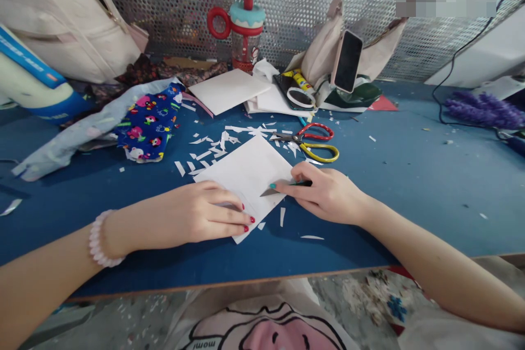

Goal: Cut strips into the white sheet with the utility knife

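A folded white paper square (249,170) lies on the blue table (410,186) in front of me. My left hand (205,213) rests flat on its near left corner with the fingers together, pressing it down. My right hand (324,194) grips a small craft knife (283,187) like a pen. Its blade tip touches the paper's right edge. Several small white paper scraps (217,147) lie scattered just beyond the sheet.
Red and yellow handled scissors (315,141) lie behind the paper. Farther back are white sheets (227,90), a tape roll (301,97), a phone (348,60) propped on a bag, a drink bottle (245,27), patterned blue fabric (151,123) at left and a purple duster (484,109) at right.
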Motion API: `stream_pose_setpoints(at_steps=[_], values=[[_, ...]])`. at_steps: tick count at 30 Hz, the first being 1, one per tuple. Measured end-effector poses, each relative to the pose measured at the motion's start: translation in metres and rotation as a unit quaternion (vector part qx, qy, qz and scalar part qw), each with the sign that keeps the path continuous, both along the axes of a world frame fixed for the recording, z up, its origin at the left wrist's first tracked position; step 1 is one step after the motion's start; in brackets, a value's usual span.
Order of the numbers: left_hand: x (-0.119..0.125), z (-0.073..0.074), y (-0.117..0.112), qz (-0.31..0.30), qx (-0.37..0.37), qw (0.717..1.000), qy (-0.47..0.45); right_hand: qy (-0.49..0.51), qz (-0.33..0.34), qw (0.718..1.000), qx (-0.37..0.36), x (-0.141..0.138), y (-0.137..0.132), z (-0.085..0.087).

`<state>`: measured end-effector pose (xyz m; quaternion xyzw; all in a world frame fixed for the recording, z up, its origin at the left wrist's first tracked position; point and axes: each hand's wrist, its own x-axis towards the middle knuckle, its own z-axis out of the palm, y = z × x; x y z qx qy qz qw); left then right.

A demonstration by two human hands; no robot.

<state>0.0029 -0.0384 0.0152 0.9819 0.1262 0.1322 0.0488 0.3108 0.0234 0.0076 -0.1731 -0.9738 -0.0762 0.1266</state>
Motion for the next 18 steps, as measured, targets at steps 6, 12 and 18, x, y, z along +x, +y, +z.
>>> stream_pose_setpoints(at_steps=[6,12,18], values=[[0.001,0.0019,-0.0009,-0.001,0.01,1.0,-0.003,-0.007,-0.004,1.0,-0.008,0.0015,0.0009,-0.0005],[0.0,0.0019,-0.0015,0.0,0.006,1.0,-0.003,0.003,-0.002,1.0,-0.01,0.0022,0.0008,-0.0003],[-0.0013,0.0003,-0.0002,0.006,-0.005,1.0,0.007,-0.01,-0.012,1.0,-0.018,0.001,0.0001,0.0014]])
